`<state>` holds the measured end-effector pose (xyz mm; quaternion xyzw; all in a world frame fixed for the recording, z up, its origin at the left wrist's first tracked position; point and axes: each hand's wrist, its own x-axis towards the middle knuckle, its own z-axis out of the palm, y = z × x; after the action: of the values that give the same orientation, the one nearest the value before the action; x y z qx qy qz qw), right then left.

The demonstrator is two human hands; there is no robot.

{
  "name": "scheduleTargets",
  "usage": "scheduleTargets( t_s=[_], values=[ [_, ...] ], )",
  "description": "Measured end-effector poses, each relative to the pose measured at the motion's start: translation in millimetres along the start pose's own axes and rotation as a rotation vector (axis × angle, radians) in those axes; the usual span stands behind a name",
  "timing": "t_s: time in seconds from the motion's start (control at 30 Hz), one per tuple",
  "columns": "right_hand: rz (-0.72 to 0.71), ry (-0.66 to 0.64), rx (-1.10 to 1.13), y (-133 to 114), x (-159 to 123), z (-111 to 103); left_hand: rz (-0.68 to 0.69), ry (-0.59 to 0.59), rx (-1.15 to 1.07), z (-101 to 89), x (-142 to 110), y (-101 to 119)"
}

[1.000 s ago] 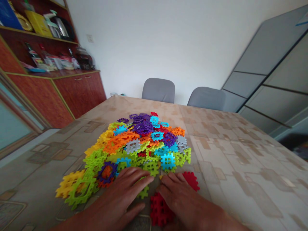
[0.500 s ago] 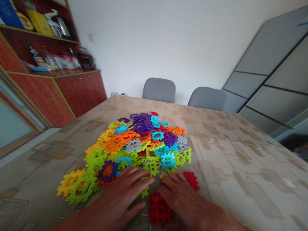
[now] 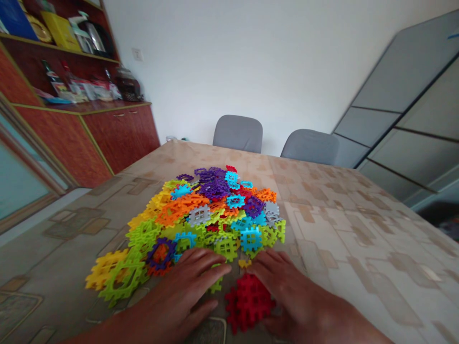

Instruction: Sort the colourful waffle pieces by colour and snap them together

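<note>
Left hand: the left hand (image 3: pixel 190 289) lies palm down with its fingers stretched out together and its thumb apart, released, partly covering a small lime-green piece (image 3: pixel 216 283).
Right hand: the right hand (image 3: pixel 292 289) curves against the red pieces (image 3: pixel 249 302), fingers at their far side and thumb near the close edge (whether it truly grips them, I cannot tell).
Red pieces: toothed and overlapping, they sit at the near side of the table (image 3: pixel 344 229), between the two hands.
Yellow piece: a little yellow piece (image 3: pixel 245 263) lies just beyond the red ones, near the right fingertips.
Pile: the mixed heap (image 3: pixel 211 210) of toothed plastic pieces spreads beyond both hands, purple at the far end, orange and yellow along the left flank, lime green nearer.
Light-blue piece: a windowed light-blue piece (image 3: pixel 251 239) stands out on the pile's near edge.
Left edge: yellow pieces (image 3: pixel 103 270) lie beside a lime-green frame (image 3: pixel 135 260), left of the left hand.
Chairs: two grey chairs (image 3: pixel 237 134) stand behind the table's far edge.
</note>
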<state>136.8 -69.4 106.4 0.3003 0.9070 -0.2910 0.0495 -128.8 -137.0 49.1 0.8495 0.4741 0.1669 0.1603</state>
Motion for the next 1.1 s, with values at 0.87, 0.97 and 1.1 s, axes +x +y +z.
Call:
scheduleTargets(
  t_s=[0.87, 0.97, 1.1],
  values=[
    [-0.025, 0.025, -0.112, -2.8, 7.6, 12.5, -0.040, -0.042, -0.009, -2.5, 2.5, 5.2],
    [-0.027, 0.027, -0.121, -4.4, 7.8, 9.9, -0.038, -0.035, -0.007, -3.9, 3.7, 5.7],
    [-0.073, 0.040, -0.118, -9.4, 11.6, 10.7, -0.009, 0.034, -0.023, -4.7, 1.5, 1.7]
  ],
)
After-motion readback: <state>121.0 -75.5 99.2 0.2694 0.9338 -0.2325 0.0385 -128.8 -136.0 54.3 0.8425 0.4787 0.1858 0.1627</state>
